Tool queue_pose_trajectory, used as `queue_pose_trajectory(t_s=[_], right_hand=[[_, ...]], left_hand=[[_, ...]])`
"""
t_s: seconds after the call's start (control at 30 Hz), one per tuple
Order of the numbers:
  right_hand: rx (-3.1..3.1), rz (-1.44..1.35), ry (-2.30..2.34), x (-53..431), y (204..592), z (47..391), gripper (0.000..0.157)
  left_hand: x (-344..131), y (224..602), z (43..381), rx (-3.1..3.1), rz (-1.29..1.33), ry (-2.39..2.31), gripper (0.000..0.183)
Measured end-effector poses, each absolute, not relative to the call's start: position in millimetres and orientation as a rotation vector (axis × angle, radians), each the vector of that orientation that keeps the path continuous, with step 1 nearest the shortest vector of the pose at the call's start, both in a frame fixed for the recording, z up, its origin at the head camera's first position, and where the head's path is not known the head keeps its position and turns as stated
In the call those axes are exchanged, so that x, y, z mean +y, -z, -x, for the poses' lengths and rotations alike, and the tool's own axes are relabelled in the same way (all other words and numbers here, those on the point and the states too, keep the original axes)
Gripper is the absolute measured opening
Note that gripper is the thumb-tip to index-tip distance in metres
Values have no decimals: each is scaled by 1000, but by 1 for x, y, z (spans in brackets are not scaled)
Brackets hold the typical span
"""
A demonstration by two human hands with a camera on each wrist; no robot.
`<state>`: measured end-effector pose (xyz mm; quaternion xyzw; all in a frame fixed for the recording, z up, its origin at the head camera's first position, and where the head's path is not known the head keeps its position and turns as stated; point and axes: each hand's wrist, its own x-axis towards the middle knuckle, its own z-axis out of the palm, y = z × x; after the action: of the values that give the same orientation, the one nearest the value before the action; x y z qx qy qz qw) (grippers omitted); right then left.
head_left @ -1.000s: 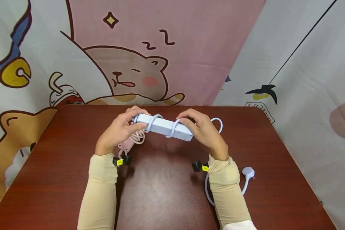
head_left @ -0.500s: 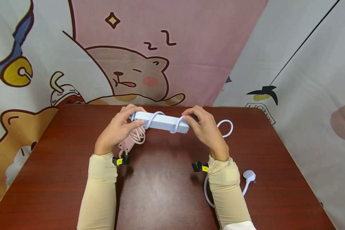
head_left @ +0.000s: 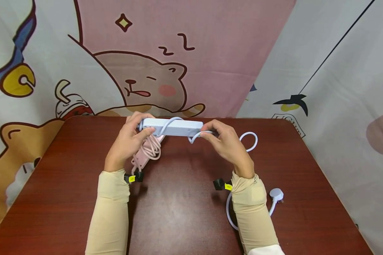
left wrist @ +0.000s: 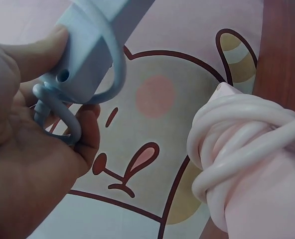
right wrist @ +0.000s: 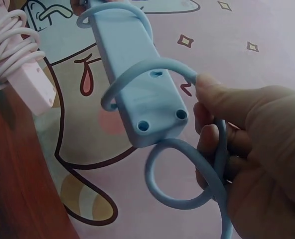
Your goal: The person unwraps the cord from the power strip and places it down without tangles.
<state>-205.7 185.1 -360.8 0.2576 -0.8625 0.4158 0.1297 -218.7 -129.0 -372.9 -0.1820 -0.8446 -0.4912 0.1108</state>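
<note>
A pale blue-white power strip point(head_left: 182, 127) is held up above the far part of the table, with its cord looped around it. My left hand point(head_left: 123, 143) grips its left end, thumb on the near face; in the left wrist view the cord point(left wrist: 118, 69) bends around that end beside the fingers. At the other end my right hand point(head_left: 228, 147) pinches the cord between thumb and fingers. The right wrist view shows a loose turn of cord point(right wrist: 157, 63) crossing the strip point(right wrist: 137, 94) into that pinch, and another loop hanging below its end.
A pink power strip point(head_left: 141, 159) wrapped in its own cord lies behind my left hand on the brown table point(head_left: 178, 198). The pale cord's plug point(head_left: 276, 194) rests right of my right forearm. A cartoon-printed curtain point(head_left: 226, 53) stands behind the table.
The strip has shifted left and slightly away and lies more level. The cord turn near its right end is looser, drawn out to the right hand's fingertips. The free loop behind that hand has grown.
</note>
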Motion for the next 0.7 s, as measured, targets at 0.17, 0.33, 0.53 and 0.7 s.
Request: queue_pose_trajectory(t_s=[0.17,0.33,0.53,0.7], right_hand=[[-2521,-724,-1232,184,362,206,12],[-2509,-726,-1161,185,362,207,9],[-2565,-715,-1201,189,366,209,9],[-2585,-734,-1207,191,368,211,11]], left_hand=[[-129,373,219,-2416,489,1470,28],[-129,372,219,-2366,437,1475,29],[-130,373,220,-2326,422,1481,28],[-131,373,219,-2297,409,1490,29]])
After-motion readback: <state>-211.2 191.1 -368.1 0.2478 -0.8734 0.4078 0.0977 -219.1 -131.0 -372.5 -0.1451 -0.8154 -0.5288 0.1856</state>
